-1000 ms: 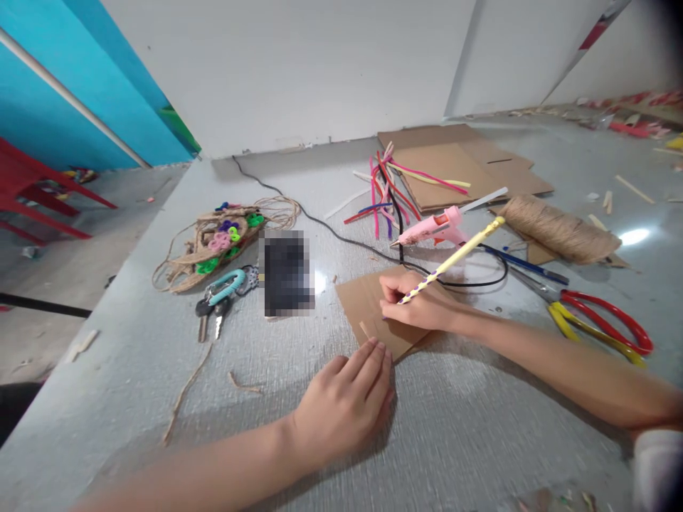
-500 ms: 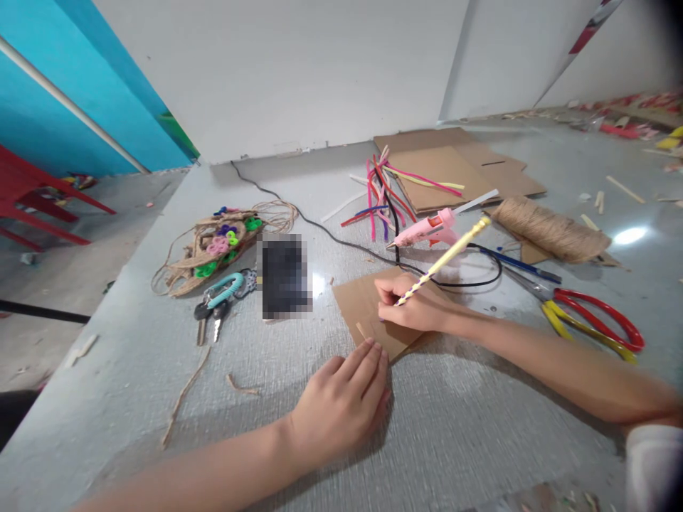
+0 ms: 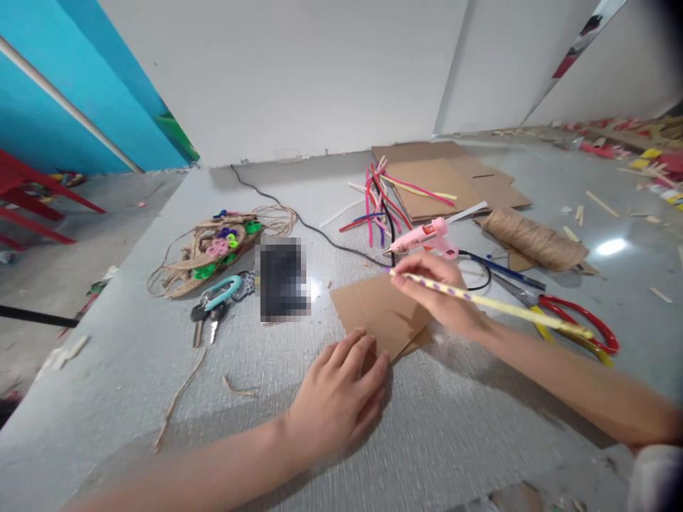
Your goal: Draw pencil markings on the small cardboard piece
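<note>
In my right hand (image 3: 440,291) is a pale yellow pencil with purple marks (image 3: 496,306). I grip it near its purple tip, its gold end slanting down to the right over my forearm. The hand is at the upper right edge of a small brown cardboard piece (image 3: 381,302). My left hand (image 3: 341,384) rests at the cardboard's lower left edge, fingers bent and slightly apart. Whatever is under those fingers is hidden. Another cardboard layer shows below the top piece at the lower right. Behind my right hand lies a pink glue gun (image 3: 427,235) with its clear stick.
Scissors (image 3: 579,320), a blue pen (image 3: 515,270) and a twine roll (image 3: 533,238) lie right. Pipe cleaners (image 3: 376,195) and cardboard sheets (image 3: 442,174) are at the back. Left are keys (image 3: 213,313), a blurred dark object (image 3: 282,277), a decorated twine piece (image 3: 213,249) and a black cord (image 3: 320,231).
My right hand has lifted off the cardboard, moving up and right, and the pencil has swung down to the right. The small strip near my left fingertips no longer shows; those fingers have bent and spread.
</note>
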Demonstrator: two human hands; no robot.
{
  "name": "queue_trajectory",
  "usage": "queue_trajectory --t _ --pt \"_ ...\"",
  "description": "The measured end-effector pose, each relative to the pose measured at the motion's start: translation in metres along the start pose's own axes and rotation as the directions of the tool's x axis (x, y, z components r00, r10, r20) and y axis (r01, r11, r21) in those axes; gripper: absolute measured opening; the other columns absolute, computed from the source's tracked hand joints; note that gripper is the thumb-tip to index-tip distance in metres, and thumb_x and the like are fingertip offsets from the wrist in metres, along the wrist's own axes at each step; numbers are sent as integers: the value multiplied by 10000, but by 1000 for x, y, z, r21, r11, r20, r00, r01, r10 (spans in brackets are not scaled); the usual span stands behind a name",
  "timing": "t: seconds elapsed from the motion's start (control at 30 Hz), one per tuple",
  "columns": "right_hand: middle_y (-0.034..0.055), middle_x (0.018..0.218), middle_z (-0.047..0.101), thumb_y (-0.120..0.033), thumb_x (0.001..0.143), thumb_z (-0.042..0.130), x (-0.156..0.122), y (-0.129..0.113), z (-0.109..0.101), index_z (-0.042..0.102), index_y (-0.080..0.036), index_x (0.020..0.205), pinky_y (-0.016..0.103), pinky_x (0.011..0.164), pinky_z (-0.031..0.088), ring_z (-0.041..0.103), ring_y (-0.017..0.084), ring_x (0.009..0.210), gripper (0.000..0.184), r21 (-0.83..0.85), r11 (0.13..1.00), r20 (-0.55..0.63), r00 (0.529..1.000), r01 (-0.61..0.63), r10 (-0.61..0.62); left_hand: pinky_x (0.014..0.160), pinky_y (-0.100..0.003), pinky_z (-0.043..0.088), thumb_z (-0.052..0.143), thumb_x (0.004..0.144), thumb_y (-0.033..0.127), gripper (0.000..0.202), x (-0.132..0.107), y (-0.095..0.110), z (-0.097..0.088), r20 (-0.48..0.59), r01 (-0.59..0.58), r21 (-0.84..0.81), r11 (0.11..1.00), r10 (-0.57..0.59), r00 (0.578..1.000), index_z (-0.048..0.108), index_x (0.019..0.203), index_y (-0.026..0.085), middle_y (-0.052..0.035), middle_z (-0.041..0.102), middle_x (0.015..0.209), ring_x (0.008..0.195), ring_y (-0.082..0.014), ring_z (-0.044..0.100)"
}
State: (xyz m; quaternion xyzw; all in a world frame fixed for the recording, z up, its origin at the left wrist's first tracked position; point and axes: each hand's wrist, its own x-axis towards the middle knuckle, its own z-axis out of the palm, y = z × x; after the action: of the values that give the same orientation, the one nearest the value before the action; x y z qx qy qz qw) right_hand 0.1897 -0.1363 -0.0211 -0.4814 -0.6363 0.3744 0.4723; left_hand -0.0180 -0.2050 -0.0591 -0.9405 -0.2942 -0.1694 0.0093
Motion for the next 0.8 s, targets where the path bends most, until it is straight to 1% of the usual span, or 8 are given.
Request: queue_trajectory --t 0.07,0.13,0.2,0.3,0.37,0.47,0.6,0.8 --pt "26 828 646 -388 812 615 -14 6 -1 634 -196 837 251 627 423 563 128 732 194 -35 996 105 991 -80 83 784 -429 523 467 860 258 362 -1 0 0 5 10 10 1000 -10 1000 553 1195 150 -144 583 1185 1136 -314 530" --pt "16 752 621 -409 802 618 -25 15 0 628 -186 803 241 572 409 539 122 665 224 -45 986 154 974 -160 165 741 -416 527 461 872 268 353 -1 1 1 -1 -4 14 1000 4 1000 555 1192 153 -121 614 1124 1048 -288 581" --pt "-15 674 564 -408 780 641 -29 23 1 590 -180 758 221 517 374 489 100 589 234 -53 978 207 956 -200 207 683 -378 530 448 889 271 331 -1 2 3 -47 -70 6 998 70 996 572 1163 134 -99 649 1049 951 -255 621" --pt "-46 653 496 -354 762 659 -20 28 4 509 -182 722 199 503 344 434 74 560 231 -82 984 296 939 -157 175 660 -318 531 451 909 258 286 -1 2 4 -160 -223 -17 975 218 963 611 1077 93 -91 682 1023 922 -220 643" --pt "-54 645 470 -321 758 655 -11 28 6 473 -184 701 195 503 332 410 67 553 234 -86 991 332 935 -103 125 691 -292 536 447 919 253 280 -1 2 4 -186 -284 -47 958 271 945 621 1056 82 -94 685 1056 943 -200 645" --pt "-58 610 461 -324 768 640 -7 26 9 462 -188 683 199 485 316 392 67 523 239 -85 993 316 943 -79 102 736 -283 543 413 932 235 297 -1 1 3 -155 -290 -86 953 275 949 616 1085 81 -101 677 1095 956 -177 644" --pt "-57 509 446 -375 750 661 -21 25 7 442 -192 602 219 444 279 382 78 472 321 -202 977 297 946 -66 126 772 -294 547 375 934 157 289 0 0 2 -132 -292 -74 954 281 951 632 1054 100 -94 673 1105 977 -167 631" --pt "-55 467 388 -322 807 557 -33 30 8 367 -200 556 243 450 276 376 88 447 338 -306 952 285 954 -3 94 873 -322 536 397 930 131 265 2 -4 0 -121 -282 -113 953 269 956 642 1030 117 -61 676 1096 958 -160 630"
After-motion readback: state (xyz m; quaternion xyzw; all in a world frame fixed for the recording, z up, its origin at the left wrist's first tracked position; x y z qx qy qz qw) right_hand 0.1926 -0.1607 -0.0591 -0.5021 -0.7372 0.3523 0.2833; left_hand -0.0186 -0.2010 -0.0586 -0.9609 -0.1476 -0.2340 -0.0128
